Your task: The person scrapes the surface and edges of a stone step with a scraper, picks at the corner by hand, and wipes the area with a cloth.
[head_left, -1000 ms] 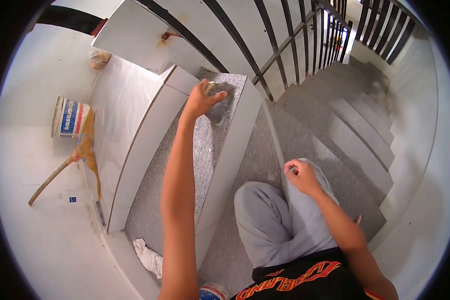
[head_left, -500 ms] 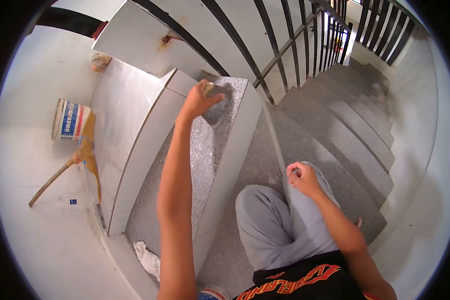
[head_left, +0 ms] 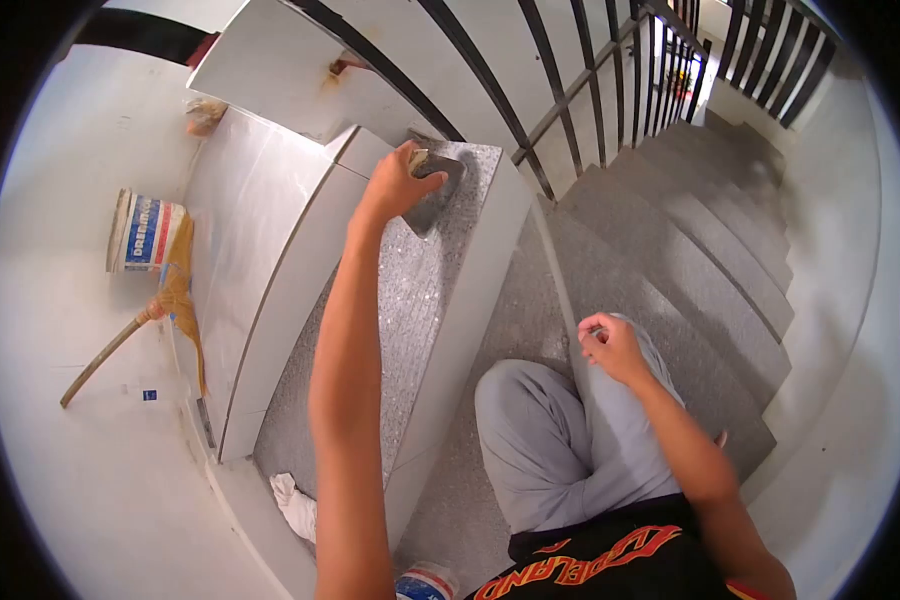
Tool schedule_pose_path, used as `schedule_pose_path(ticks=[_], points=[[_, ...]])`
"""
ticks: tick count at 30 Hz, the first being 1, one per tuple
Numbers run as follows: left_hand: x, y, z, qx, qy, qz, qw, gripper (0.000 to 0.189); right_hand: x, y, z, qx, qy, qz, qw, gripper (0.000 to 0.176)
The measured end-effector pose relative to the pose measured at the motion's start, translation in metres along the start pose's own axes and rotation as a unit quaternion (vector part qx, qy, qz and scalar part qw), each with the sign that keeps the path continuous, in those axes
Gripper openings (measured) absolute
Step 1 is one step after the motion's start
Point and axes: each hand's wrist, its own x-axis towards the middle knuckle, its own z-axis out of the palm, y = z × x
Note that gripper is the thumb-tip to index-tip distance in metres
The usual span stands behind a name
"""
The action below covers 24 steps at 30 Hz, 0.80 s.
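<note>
My left hand (head_left: 398, 188) is closed around the light-coloured handle of a trowel (head_left: 436, 205), mostly hidden by my fingers. The trowel's wide grey blade lies against the speckled step tread (head_left: 420, 300), near its far end by the railing. Pale tile faces the front edge of this step. Resting at my raised knee, my right hand (head_left: 613, 347) has its fingers curled in, and I see nothing in them. The knee is covered by grey trousers (head_left: 530, 430).
A broom (head_left: 175, 295) leans at the left wall beside a paint bucket (head_left: 146, 232) on the higher tiled step (head_left: 255, 190). A white cloth (head_left: 295, 508) and another bucket (head_left: 427, 582) are close to me. Black railing bars (head_left: 480, 75) line the far side; grey stairs (head_left: 670, 250) descend right.
The view has shifted slightly, so the steps and bucket sit a little differently in the picture. My left hand and the trowel have moved only slightly on the tread; my right hand stays at the knee.
</note>
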Motion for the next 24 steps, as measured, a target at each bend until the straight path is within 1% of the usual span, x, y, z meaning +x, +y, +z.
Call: schedule_pose_path(ticks=[1, 3, 4, 6, 10, 12, 13, 15, 16, 18, 19, 21, 23, 24], points=[[0.002, -0.009, 0.003, 0.003, 0.006, 0.002, 1.0, 0.055, 0.005, -0.005, 0.0, 0.026, 0.016, 0.022, 0.999, 0.015], [0.0, -0.014, 0.013, 0.042, 0.106, 0.065, 0.991, 0.051, 0.007, -0.004, -0.001, 0.013, 0.016, 0.019, 1.0, 0.015], [-0.003, -0.012, 0.013, 0.043, 0.103, 0.064, 0.992, 0.051, 0.004, -0.002, 0.001, 0.0, 0.013, 0.024, 1.0, 0.015], [-0.008, -0.012, 0.01, -0.021, 0.002, -0.014, 1.0, 0.051, 0.004, 0.0, 0.001, 0.007, 0.009, 0.027, 1.0, 0.016], [-0.012, -0.007, 0.016, -0.04, 0.024, -0.023, 0.999, 0.052, 0.003, -0.006, 0.0, 0.016, 0.013, 0.026, 0.999, 0.016], [-0.013, -0.006, 0.014, -0.058, -0.013, -0.041, 0.997, 0.053, 0.003, -0.007, 0.0, 0.022, 0.016, 0.025, 0.999, 0.015], [-0.015, -0.009, 0.016, -0.057, -0.012, -0.043, 0.997, 0.053, 0.004, -0.009, 0.001, 0.027, 0.018, 0.021, 0.999, 0.015], [-0.015, -0.007, 0.017, -0.035, 0.017, 0.004, 0.999, 0.069, 0.006, -0.005, 0.001, 0.012, 0.008, 0.02, 1.0, 0.014], [-0.014, -0.006, 0.016, -0.035, 0.017, 0.004, 0.999, 0.069, 0.006, -0.003, 0.001, -0.002, 0.001, 0.024, 1.0, 0.013], [-0.011, -0.003, 0.014, -0.039, -0.039, -0.035, 0.998, 0.082, 0.007, -0.003, -0.001, 0.011, 0.006, 0.028, 1.0, 0.014], [-0.013, -0.002, 0.015, -0.04, -0.041, -0.037, 0.998, 0.082, 0.006, -0.004, 0.0, 0.025, 0.01, 0.032, 0.999, 0.014], [-0.016, 0.001, 0.018, -0.039, 0.046, 0.025, 0.998, 0.058, 0.004, -0.004, 0.002, 0.023, 0.01, 0.028, 0.999, 0.013], [-0.017, 0.004, 0.015, -0.018, 0.051, 0.038, 0.998, 0.055, 0.008, -0.004, 0.003, 0.019, 0.01, 0.018, 1.0, 0.012], [-0.017, 0.007, 0.016, 0.0, 0.054, 0.053, 0.997, 0.051, 0.009, -0.001, 0.002, 0.004, 0.004, 0.019, 1.0, 0.017]])
